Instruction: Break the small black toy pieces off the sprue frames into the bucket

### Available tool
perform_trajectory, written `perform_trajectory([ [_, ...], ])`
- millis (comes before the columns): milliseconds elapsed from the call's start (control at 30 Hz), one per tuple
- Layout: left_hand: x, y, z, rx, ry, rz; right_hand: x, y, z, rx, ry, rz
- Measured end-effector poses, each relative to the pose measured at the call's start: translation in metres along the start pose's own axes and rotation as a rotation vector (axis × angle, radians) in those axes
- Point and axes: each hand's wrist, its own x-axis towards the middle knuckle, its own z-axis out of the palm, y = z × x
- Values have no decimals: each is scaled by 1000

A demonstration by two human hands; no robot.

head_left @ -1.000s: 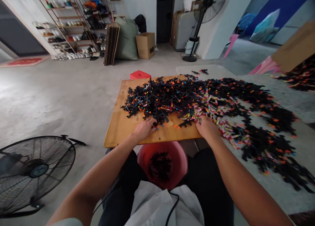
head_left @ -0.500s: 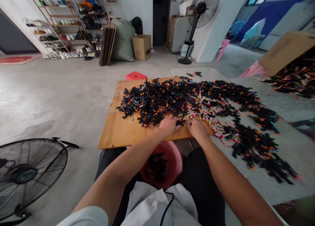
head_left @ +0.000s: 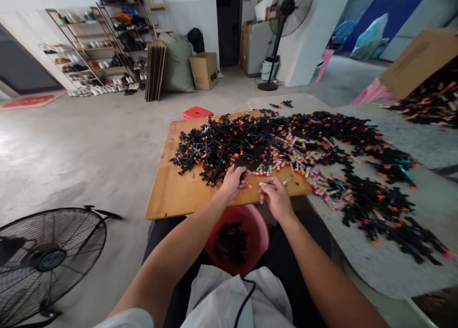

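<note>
Black plastic pieces crowd both hands' reach.

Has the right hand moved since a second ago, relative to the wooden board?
Yes. The right hand has pulled back from the pile toward the wooden board's near edge, and now pinches a small coloured piece.

Wooden board on the person's lap side of a table, pile of small plastic parts spread across board and table, both hands at the pile's near edge, bucket below the board, floor fan left, stool behind the board.
</note>
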Motion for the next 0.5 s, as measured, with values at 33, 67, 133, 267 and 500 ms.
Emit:
perform_trajectory([
  [33,-5,1,1,-83,25,10,-7,0,11,64,-7,7],
  [67,-10,1,2,-145,53,22,-13,0,22,113,-5,12],
  [133,-19,4,5,-213,102,55,-24,-3,40,186,22,20],
  [267,-34,12,10,-194,133,125,-33,-10,62,309,92,27],
  [500,-49,28,17,-100,304,209,-36,-5,72,216,150,-43],
])
